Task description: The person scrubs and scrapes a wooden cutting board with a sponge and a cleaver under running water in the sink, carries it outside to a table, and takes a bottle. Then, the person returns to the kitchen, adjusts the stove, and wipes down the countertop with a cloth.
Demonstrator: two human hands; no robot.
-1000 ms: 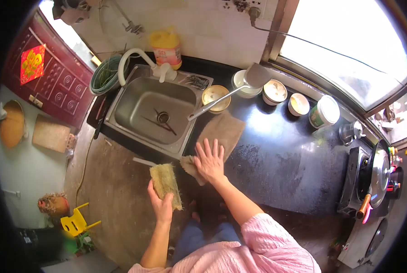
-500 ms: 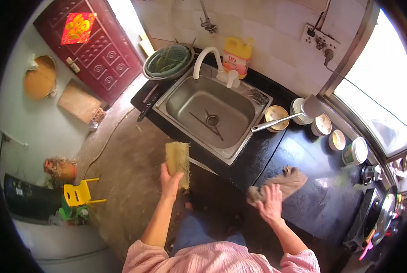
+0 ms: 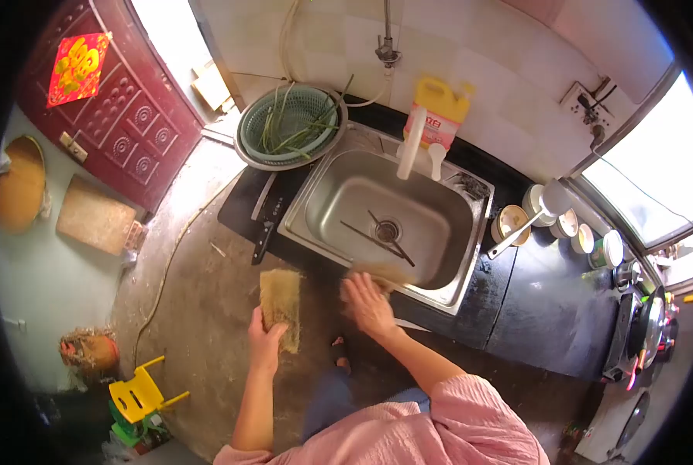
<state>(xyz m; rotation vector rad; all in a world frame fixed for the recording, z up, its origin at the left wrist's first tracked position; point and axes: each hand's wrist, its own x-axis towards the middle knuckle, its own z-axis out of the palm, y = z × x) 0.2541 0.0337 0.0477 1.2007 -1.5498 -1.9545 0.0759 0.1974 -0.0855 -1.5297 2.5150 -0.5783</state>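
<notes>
My left hand (image 3: 267, 337) grips the lower end of a yellowish, fibrous loofah-like scrubbing pad (image 3: 280, 298), held upright over the floor in front of the counter. My right hand (image 3: 371, 306) presses a brown cloth (image 3: 385, 273) at the front edge of the steel sink (image 3: 455, 291). The cloth is blurred and partly hidden under the fingers. Inside the sink basin lie a pair of dark chopsticks (image 3: 377, 243) by the drain. A white faucet (image 3: 412, 143) stands at the back of the sink.
A green colander (image 3: 249, 132) with green stalks sits left of the sink, a knife (image 3: 267, 230) below it. Behind the sink stands a yellow detergent jug (image 3: 439, 105). Bowls (image 3: 509, 225), a spatula (image 3: 517, 236) and a stove (image 3: 622, 337) line the right. A yellow chair (image 3: 139, 394) stands on the floor.
My right hand has moved left with the cloth, from the black countertop to the sink's front edge. My left hand still holds the pad. The view has shifted toward the right.
</notes>
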